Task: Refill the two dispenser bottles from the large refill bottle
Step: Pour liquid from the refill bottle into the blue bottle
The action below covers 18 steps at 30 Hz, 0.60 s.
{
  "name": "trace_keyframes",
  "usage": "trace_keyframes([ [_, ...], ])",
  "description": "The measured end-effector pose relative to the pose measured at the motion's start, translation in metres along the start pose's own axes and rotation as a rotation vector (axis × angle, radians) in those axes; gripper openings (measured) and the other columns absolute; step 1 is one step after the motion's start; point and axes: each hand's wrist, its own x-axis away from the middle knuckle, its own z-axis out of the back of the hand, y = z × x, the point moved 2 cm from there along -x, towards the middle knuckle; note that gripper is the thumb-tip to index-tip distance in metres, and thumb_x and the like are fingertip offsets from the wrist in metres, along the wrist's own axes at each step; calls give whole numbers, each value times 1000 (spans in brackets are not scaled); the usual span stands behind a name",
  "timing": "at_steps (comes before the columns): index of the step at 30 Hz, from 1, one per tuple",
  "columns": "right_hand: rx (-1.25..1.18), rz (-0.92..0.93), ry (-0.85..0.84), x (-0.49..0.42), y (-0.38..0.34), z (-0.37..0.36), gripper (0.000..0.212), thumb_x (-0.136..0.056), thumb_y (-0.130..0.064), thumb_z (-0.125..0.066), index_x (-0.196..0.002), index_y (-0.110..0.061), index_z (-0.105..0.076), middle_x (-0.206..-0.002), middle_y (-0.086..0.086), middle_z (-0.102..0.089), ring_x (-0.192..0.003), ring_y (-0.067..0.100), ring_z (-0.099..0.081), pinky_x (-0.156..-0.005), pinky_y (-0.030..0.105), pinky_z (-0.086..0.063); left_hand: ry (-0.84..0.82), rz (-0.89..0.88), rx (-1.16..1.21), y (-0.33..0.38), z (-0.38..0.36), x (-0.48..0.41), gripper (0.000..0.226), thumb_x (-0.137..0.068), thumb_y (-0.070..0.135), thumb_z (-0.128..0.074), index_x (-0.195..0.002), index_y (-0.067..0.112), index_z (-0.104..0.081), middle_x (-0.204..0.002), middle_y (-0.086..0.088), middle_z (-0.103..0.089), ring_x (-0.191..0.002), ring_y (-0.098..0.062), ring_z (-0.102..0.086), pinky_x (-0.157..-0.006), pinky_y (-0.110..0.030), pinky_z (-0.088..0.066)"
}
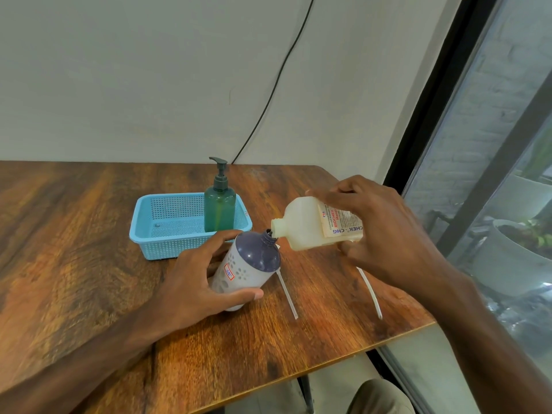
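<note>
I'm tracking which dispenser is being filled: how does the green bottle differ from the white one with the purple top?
The green bottle stands upright in the blue basket; the white bottle is tilted, held by the left hand. The green bottle has its pump on; the white bottle's neck is open, beside the mouth of the refill bottle. Both are plastic.

A: Hidden under the right hand [379, 228]?
B: Rear of the refill bottle [301, 225], plus part of its label [337, 227]; small print unreadable.
A: Behind the left hand [191, 282]?
B: Lower side of the purple-topped dispenser bottle [257, 255].
A: Elsewhere?
B: Base of the green pump bottle [220, 210] behind the wall of the blue basket [179, 247]; upper ends of the straight dip tube [288, 297] and the curved dip tube [370, 291] covered.
</note>
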Motion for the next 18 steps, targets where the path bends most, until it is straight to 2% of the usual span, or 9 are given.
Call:
trace_keyframes([
  [6, 2, -6, -11, -1, -1, 2, 76, -75, -14, -81, -143, -36, -54, -121, -7, -57, -118, 13, -48, -95, 26, -26, -5, -14, 2, 1, 1, 0, 103, -55, 79, -85, -144, 45, -46, -136, 30, -58, -125, 12, -54, -95, -19, -55],
  [15, 3, 0, -20, -2, -1, 3, 75, -74, -13, -81, -142, -34, -56, -120, -6, -59, -117, 14, -50, -96, 30, -33, -1, -13, -6, 0, 1, 0, 104, -56, 78, -85, -145, 43, -45, -137, 28, -58, -125, 11, -54, -95, -20, -55],
  [18, 2, 1, -19, -2, -1, 3, 75, -75, -13, -82, -142, -35, -56, -121, -6, -58, -118, 14, -50, -97, 28, -29, -7, -11, -11, 1, 1, 0, 103, -57, 75, -87, -145, 43, -45, -138, 26, -58, -125, 10, -54, -96, -20, -56],
])
